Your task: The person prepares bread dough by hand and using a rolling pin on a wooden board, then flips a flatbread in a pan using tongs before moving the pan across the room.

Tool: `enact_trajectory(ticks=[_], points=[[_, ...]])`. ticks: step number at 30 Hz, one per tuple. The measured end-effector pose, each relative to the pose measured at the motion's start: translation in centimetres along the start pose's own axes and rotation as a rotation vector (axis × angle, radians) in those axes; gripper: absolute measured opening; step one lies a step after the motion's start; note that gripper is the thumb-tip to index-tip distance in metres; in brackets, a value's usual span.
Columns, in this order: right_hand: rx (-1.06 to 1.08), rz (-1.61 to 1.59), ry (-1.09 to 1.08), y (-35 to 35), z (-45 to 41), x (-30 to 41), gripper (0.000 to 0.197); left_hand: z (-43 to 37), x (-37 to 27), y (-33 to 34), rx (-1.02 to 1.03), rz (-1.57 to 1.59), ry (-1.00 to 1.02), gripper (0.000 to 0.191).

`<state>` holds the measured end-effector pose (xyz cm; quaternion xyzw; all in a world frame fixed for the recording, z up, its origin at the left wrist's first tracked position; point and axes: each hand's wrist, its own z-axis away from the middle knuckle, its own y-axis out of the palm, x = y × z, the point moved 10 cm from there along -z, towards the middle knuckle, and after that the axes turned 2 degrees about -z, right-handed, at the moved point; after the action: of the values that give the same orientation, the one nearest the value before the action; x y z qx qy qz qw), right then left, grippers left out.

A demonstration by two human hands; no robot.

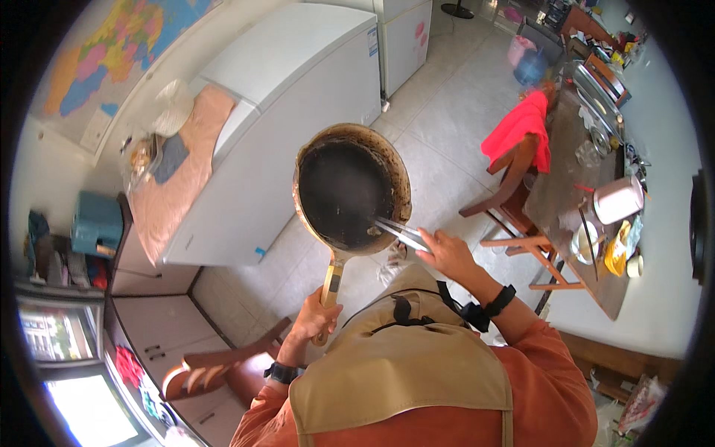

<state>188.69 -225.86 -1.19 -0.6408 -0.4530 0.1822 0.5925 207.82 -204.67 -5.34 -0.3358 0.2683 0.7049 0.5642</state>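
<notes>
My left hand (317,317) is closed around the handle (333,279) of a deep, worn saucepan (402,173), held up in front of me. The pan's inside bottom is dark, and its walls have brown stains. From the right, my right hand (447,254) grips a pair of metal tongs (410,237), whose tips reach into the pan over the near right part of its bottom. A small pale bit (373,229) lies by the tips; whether they hold it I cannot tell.
A white chest freezer (290,162) with a pink cloth (173,190) stands at the left. At the right are a cluttered table (564,218) and a wooden chair (516,190) with a red cloth (519,131). Another wooden chair (234,363) stands at the lower left, near cabinets (162,318).
</notes>
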Motion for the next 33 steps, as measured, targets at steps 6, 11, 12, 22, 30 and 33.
enact_trajectory(ticks=[6,11,12,22,30,33], points=[[0.032,0.085,0.180,0.5,-10.5,-11.5,0.050,-10.5,-10.3,0.1,0.008,-0.130,-0.034,0.041],[0.143,0.096,0.195,0.1,-16.2,-18.0,0.051,-19.9,-17.4,0.6,0.052,-0.281,-0.032,0.036],[0.150,0.132,0.247,0.1,-17.3,-20.4,0.051,-21.9,-19.2,0.8,0.059,-0.282,-0.038,0.036],[0.058,0.195,0.493,-1.5,-30.5,-38.5,0.047,-44.1,-35.3,3.1,0.249,-0.373,-0.020,0.036],[0.083,0.177,0.638,-5.0,-39.0,-52.9,0.050,-60.6,-48.7,7.7,0.324,-0.492,0.029,0.041],[0.140,-0.028,0.541,-5.7,-41.7,-57.7,0.049,-67.6,-52.7,11.1,0.336,-0.494,0.039,0.039]])
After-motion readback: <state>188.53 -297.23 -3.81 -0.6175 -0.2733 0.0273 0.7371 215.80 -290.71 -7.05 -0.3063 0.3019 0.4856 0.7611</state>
